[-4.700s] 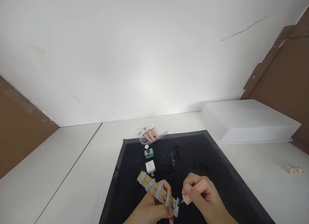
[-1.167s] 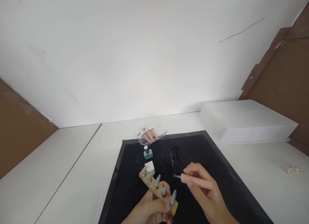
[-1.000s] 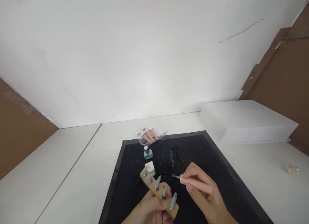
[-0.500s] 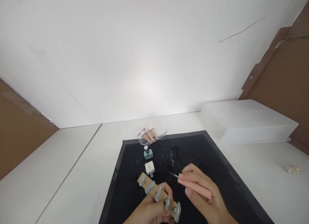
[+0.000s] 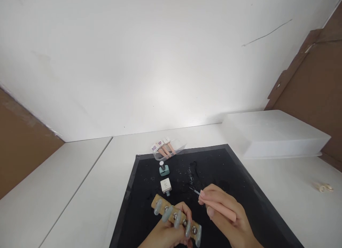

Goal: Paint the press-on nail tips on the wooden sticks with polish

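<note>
At the near edge of the black mat (image 5: 235,184), the left hand (image 5: 165,235) is closed around a wooden nail-tip holder (image 5: 175,216), fingers wrapped over its near end. The holder lies tilted, its far end toward the upper left, and carries a row of pale grey-green nail tips (image 5: 176,219) on metal studs. The right hand (image 5: 227,219) is closed on a pink-handled polish brush (image 5: 217,206), pinched pen-fashion near the front; the fine tip points up and left, clear of the holder and not touching any tip.

Handling judgement: the holder looks light and rigid, best gripped by the bare wood at either end. The nail tips appear thin, smooth and easily dislodged or smeared; avoid contact with their faces. The brush is light and stiff in the handle, soft at the bristle.

Beyond the hands stand a white square bottle (image 5: 166,185) and a teal bottle (image 5: 164,169). Three more pink brushes (image 5: 162,148) lie at the mat's far edge.
</note>
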`<state>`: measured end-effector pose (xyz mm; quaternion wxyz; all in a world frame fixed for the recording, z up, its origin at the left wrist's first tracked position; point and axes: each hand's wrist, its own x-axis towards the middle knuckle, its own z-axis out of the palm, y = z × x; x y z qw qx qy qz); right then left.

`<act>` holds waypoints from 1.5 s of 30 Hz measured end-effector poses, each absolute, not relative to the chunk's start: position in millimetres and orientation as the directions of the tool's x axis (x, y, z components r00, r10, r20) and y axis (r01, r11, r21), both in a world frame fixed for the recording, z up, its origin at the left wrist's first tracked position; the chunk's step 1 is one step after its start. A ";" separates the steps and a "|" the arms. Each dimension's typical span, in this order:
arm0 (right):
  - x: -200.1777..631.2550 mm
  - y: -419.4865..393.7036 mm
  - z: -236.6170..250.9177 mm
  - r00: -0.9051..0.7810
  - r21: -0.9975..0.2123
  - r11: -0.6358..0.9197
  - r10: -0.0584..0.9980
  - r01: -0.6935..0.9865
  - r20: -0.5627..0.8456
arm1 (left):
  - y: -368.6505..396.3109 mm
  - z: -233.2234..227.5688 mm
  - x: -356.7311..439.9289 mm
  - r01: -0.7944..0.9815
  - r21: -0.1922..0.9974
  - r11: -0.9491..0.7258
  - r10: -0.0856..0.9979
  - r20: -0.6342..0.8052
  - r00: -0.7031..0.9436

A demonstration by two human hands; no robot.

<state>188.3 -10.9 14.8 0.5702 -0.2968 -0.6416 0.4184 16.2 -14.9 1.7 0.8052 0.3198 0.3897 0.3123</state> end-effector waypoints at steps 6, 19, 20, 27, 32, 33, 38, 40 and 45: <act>188.9 -9.1 17.6 -0.213 -0.847 0.530 0.822 -0.054 0.528 | -15.2 1.3 17.4 -0.264 0.769 0.582 0.767 -0.411 0.493; 187.8 -10.0 18.3 -0.333 -0.824 0.566 0.777 0.002 0.533 | -15.0 -6.0 18.1 -0.217 0.820 0.530 0.800 -0.398 0.450; 187.5 -9.6 18.5 -0.345 -0.817 0.576 0.769 0.006 0.539 | -15.3 -6.2 18.3 -0.212 0.822 0.528 0.800 -0.397 0.451; 184.2 -5.6 19.0 -0.389 -0.751 0.654 0.717 0.087 0.579 | -13.9 -6.2 18.8 -0.176 0.855 0.488 0.809 -0.368 0.458; 183.9 -5.9 19.8 -0.402 -0.741 0.653 0.727 0.154 0.557 | -12.6 -4.8 17.9 -0.144 0.870 0.470 0.782 -0.335 0.526; 184.1 -6.2 20.6 -0.406 -0.739 0.654 0.727 0.163 0.553 | -12.9 -2.9 17.9 -0.137 0.873 0.468 0.784 -0.338 0.521; 184.9 -8.1 24.6 -0.409 -0.736 0.642 0.744 0.215 0.528 | -14.6 6.5 18.0 -0.111 0.869 0.482 0.778 -0.366 0.511; 184.7 -8.1 24.9 -0.401 -0.728 0.644 0.747 0.235 0.531 | -14.7 6.9 17.7 -0.108 0.868 0.484 0.776 -0.369 0.511; 184.2 -6.0 24.4 -0.365 -0.699 0.673 0.731 0.243 0.577 | -14.1 2.4 16.7 -0.109 0.868 0.485 0.770 -0.364 0.524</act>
